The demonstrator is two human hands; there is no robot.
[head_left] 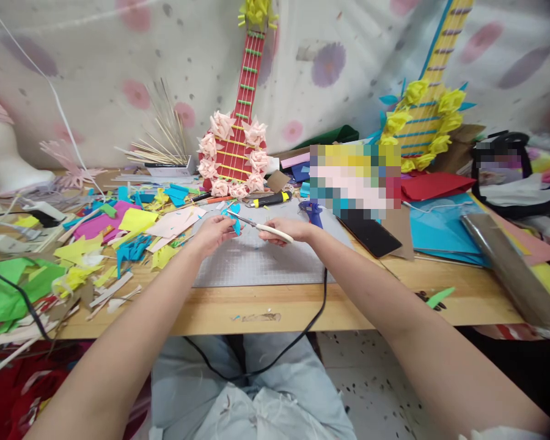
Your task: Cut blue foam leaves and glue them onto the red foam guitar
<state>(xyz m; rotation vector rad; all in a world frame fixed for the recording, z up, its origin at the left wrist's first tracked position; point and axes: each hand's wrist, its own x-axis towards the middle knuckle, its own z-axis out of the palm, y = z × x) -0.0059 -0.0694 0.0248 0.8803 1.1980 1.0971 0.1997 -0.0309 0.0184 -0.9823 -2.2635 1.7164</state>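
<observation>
My left hand (216,234) pinches a small piece of blue paper (236,226) above the grey cutting mat (266,269). White-handled scissors (275,233) are in my right hand (284,231), their blades pointing left and touching or overlapping the blue paper; I cannot tell whether they are cutting into it. Just beyond my hands lies a black and yellow utility knife (269,200). A blue glue gun (312,213) rests on the mat past my right hand, and a black cable runs down over the table edge to my lap.
Paper scraps (132,220) in several colours cover the left side. A red paper guitar (238,153) with pink flowers stands behind, a yellow one (424,128) at the right. A black phone (371,233), blue sheets (444,229) and a wrapped roll (508,269) lie to the right.
</observation>
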